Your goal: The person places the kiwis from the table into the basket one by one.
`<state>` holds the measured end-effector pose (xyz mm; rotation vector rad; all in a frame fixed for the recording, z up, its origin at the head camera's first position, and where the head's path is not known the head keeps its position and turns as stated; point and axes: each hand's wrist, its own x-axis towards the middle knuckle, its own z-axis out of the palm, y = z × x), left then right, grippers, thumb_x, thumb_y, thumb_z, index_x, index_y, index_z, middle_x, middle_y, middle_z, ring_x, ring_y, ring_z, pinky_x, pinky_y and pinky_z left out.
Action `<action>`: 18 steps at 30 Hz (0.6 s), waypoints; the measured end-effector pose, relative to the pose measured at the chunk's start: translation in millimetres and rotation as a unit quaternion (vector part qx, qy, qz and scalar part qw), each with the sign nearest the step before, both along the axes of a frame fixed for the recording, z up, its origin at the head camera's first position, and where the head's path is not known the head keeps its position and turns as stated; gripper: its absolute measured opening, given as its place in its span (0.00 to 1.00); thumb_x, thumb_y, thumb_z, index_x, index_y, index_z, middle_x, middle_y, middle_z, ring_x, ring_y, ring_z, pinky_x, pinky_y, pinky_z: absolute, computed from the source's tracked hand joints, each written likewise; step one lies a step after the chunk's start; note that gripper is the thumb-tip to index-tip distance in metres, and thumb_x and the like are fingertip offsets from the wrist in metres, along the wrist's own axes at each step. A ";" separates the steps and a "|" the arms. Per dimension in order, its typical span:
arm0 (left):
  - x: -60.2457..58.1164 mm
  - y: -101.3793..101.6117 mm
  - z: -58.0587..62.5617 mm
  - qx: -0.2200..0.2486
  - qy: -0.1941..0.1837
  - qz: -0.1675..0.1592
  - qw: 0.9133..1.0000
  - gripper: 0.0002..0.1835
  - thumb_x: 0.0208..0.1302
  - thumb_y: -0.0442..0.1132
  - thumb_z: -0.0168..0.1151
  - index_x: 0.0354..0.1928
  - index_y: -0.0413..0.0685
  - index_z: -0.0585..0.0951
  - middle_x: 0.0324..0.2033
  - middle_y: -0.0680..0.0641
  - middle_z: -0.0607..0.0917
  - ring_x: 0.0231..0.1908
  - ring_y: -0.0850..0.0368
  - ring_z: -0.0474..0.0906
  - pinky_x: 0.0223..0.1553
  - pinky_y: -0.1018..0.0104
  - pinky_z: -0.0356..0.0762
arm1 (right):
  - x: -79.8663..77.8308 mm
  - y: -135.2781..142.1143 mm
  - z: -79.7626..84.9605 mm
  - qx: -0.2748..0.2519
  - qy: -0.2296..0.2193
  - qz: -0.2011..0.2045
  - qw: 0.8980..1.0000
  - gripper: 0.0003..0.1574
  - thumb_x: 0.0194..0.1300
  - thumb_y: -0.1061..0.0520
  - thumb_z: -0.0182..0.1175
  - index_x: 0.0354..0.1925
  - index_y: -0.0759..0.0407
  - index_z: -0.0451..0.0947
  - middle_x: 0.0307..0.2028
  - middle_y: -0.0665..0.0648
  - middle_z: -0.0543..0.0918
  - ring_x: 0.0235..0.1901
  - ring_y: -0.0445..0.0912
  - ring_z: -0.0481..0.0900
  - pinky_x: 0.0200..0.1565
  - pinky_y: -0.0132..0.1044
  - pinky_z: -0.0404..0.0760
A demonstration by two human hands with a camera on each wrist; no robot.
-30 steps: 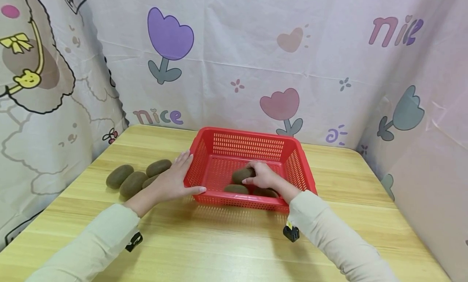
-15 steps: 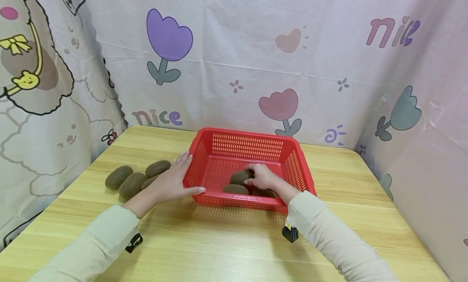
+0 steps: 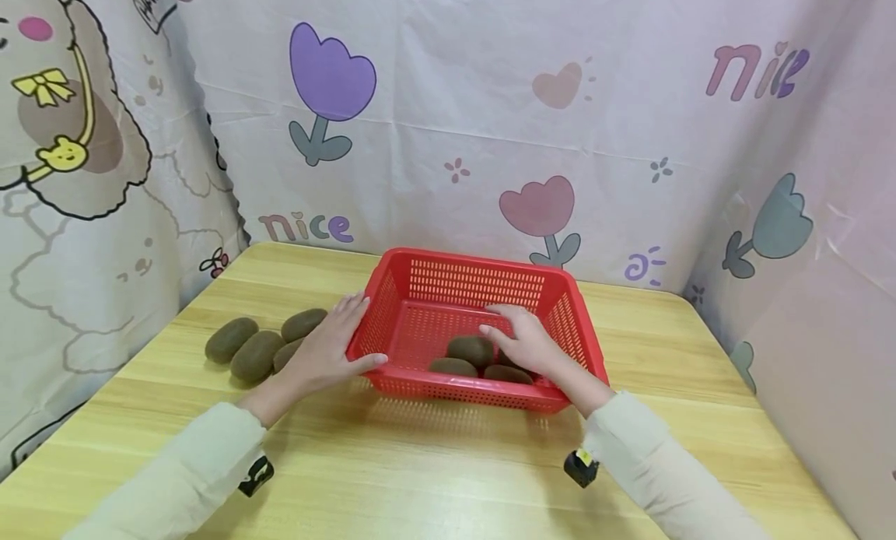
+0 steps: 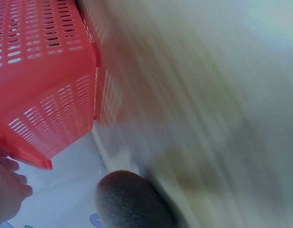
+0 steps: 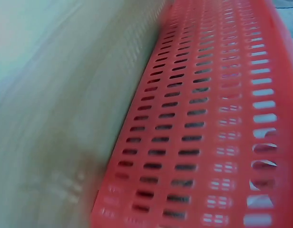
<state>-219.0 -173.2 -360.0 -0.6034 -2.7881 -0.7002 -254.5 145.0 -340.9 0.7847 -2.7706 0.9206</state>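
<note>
A red perforated plastic basket (image 3: pixel 476 380) stands on the table, with several brown kiwis (image 3: pixel 470 351) grouped at its near right side. My right hand (image 3: pixel 528 341) hovers inside the basket above them, fingers loosely extended and holding nothing. One kiwi is partly hidden beneath that hand. At the basket's left rim rests my left hand (image 3: pixel 327 347), its fingers along the side and the thumb at the near corner. Beside its wrist more kiwis (image 3: pixel 257 356) lie together on the table, one partly covered by the hand. In the left wrist view, a kiwi (image 4: pixel 132 202) appears below the basket wall (image 4: pixel 51 114).
The pale wooden table (image 3: pixel 420 478) reaches back to a printed curtain (image 3: pixel 434 96) that also hangs along both sides. Small black cameras (image 3: pixel 581 468) sit under the wrists. The right wrist view is mostly filled by the basket's slotted wall (image 5: pixel 184 118).
My right hand has let go of a kiwi inside the basket and moved slightly right, its fingers spreading. The kiwi stays among the others. My left hand keeps its place at the rim.
</note>
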 end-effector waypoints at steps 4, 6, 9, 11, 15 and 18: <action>1.5 -7.9 -7.6 0.041 0.080 -0.002 0.996 0.41 0.59 0.56 0.56 0.66 0.35 0.61 0.66 0.36 0.64 0.66 0.36 0.57 0.61 0.38 0.62 | 14.6 14.8 6.5 -0.001 0.030 -0.010 1.000 0.34 0.65 0.49 0.56 0.63 0.65 0.64 0.63 0.65 0.69 0.67 0.59 0.59 0.66 0.58 0.58; 3.1 -12.5 -12.1 0.063 0.116 0.004 0.991 0.36 0.62 0.55 0.54 0.64 0.35 0.65 0.63 0.35 0.68 0.64 0.36 0.62 0.59 0.39 0.65 | 21.4 23.0 9.7 0.009 0.033 -0.020 0.999 0.38 0.65 0.47 0.55 0.66 0.63 0.60 0.66 0.63 0.65 0.69 0.59 0.54 0.67 0.59 0.54; 7.8 -18.9 -16.3 0.081 0.146 0.022 0.986 0.32 0.66 0.53 0.50 0.62 0.35 0.68 0.60 0.34 0.71 0.61 0.37 0.66 0.58 0.40 0.67 | 30.8 35.1 14.4 0.034 0.024 -0.044 0.998 0.42 0.66 0.43 0.53 0.70 0.60 0.53 0.69 0.61 0.59 0.71 0.58 0.48 0.69 0.59 0.48; 11.2 -22.8 -18.3 0.078 0.151 0.038 0.985 0.30 0.67 0.51 0.51 0.61 0.35 0.69 0.59 0.34 0.72 0.60 0.37 0.67 0.57 0.40 0.67 | 34.9 43.4 15.4 0.057 0.021 -0.061 0.996 0.46 0.65 0.40 0.52 0.71 0.60 0.49 0.70 0.61 0.56 0.72 0.58 0.45 0.69 0.59 0.46; 15.4 -32.2 -22.2 0.062 0.149 0.053 0.985 0.28 0.65 0.48 0.56 0.59 0.34 0.71 0.57 0.34 0.74 0.59 0.37 0.68 0.56 0.41 0.67 | 39.9 61.0 14.3 0.099 0.027 -0.085 0.991 0.53 0.62 0.37 0.54 0.71 0.63 0.45 0.71 0.64 0.51 0.72 0.60 0.42 0.69 0.60 0.43; 16.5 -41.0 -26.5 0.060 0.148 0.056 0.986 0.26 0.64 0.46 0.56 0.58 0.34 0.71 0.57 0.34 0.74 0.58 0.36 0.69 0.56 0.41 0.67 | 42.7 72.8 11.7 0.123 0.021 -0.102 0.987 0.57 0.59 0.35 0.55 0.71 0.65 0.43 0.72 0.65 0.48 0.71 0.62 0.41 0.68 0.62 0.42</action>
